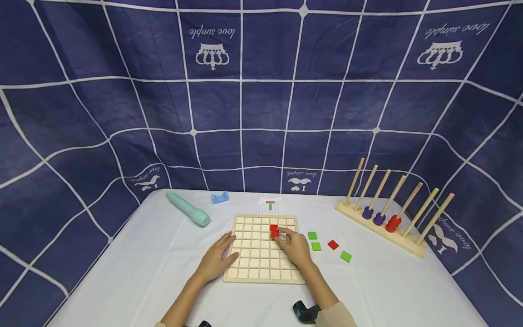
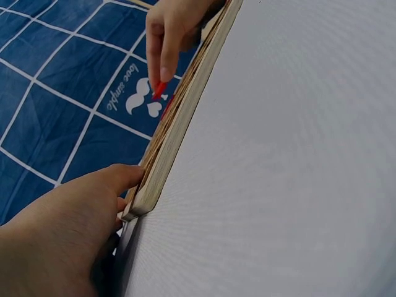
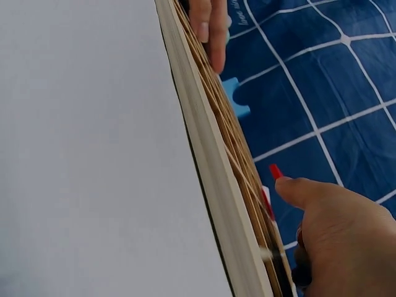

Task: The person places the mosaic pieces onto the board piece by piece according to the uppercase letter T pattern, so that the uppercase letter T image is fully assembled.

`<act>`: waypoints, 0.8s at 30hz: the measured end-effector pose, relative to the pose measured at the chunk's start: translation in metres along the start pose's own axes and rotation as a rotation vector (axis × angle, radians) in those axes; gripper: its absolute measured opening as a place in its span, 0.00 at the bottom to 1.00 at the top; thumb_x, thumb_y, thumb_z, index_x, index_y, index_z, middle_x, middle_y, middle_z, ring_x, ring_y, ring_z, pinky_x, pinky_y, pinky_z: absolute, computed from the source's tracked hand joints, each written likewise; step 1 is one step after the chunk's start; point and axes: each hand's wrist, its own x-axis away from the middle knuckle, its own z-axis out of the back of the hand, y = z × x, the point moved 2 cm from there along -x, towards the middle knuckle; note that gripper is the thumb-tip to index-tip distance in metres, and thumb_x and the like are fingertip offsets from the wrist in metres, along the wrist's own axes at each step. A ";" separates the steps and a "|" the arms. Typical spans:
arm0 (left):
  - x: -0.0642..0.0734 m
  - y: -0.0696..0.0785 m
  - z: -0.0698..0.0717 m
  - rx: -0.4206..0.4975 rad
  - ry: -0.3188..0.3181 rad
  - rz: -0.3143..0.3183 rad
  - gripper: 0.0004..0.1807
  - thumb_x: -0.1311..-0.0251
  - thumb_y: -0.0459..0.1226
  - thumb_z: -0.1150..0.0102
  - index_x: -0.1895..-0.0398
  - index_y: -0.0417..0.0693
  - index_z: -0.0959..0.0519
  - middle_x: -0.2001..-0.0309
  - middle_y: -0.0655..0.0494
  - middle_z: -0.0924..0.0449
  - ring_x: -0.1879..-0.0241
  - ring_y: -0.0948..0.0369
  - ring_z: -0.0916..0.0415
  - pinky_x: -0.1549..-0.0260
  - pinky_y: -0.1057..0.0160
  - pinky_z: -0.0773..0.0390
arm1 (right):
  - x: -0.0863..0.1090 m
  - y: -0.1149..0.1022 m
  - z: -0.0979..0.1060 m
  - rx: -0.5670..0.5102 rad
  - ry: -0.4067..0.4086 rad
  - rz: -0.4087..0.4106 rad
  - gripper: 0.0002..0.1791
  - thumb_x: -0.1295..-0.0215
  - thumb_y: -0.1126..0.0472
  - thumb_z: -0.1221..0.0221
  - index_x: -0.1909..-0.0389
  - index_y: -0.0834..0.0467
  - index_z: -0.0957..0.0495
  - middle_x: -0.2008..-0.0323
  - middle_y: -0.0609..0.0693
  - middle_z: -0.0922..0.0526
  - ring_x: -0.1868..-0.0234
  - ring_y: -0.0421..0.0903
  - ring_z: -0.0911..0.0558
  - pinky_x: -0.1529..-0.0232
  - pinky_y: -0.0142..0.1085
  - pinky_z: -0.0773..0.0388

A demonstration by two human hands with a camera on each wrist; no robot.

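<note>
A square wooden grid board (image 1: 249, 274) lies on the table. My right hand (image 1: 296, 247) pinches a red square tile (image 3: 276, 171) between thumb and fingertips, just above the board's upper right part. Close by that tile, another red tile (image 1: 273, 226) sits in a cell of the grid. At the board's left side, my left hand (image 1: 214, 261) rests with fingers and thumb spread along the wooden edge. In the left wrist view, the left thumb touches the rim, while the other left fingers are mostly hidden.
Several loose tiles, among them a green tile (image 1: 316, 246) and a red tile (image 1: 333, 245), lie right of the board. Behind it is a pattern card (image 1: 263, 210). A peg rack (image 1: 376, 227) with beads stands far right; a teal microphone-shaped object (image 1: 185, 208) and blue holder (image 1: 219, 197) lie left.
</note>
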 end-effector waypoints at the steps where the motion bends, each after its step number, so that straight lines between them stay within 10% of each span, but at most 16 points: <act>1: 0.000 0.000 0.000 0.003 -0.002 0.001 0.32 0.40 0.48 0.44 0.36 0.42 0.35 0.33 0.45 0.43 0.35 0.45 0.45 0.40 0.42 0.43 | -0.001 -0.002 -0.004 0.004 -0.004 0.004 0.17 0.46 0.55 0.34 0.56 0.55 0.18 0.92 0.38 0.41 0.90 0.32 0.44 0.91 0.27 0.48; 24: 0.001 0.003 0.001 0.004 -0.008 0.008 0.32 0.40 0.48 0.44 0.36 0.42 0.35 0.32 0.45 0.43 0.34 0.45 0.46 0.39 0.43 0.44 | -0.027 -0.012 -0.030 0.166 -0.022 -0.022 0.16 0.42 0.53 0.38 0.52 0.52 0.19 0.92 0.39 0.43 0.88 0.37 0.43 0.88 0.32 0.43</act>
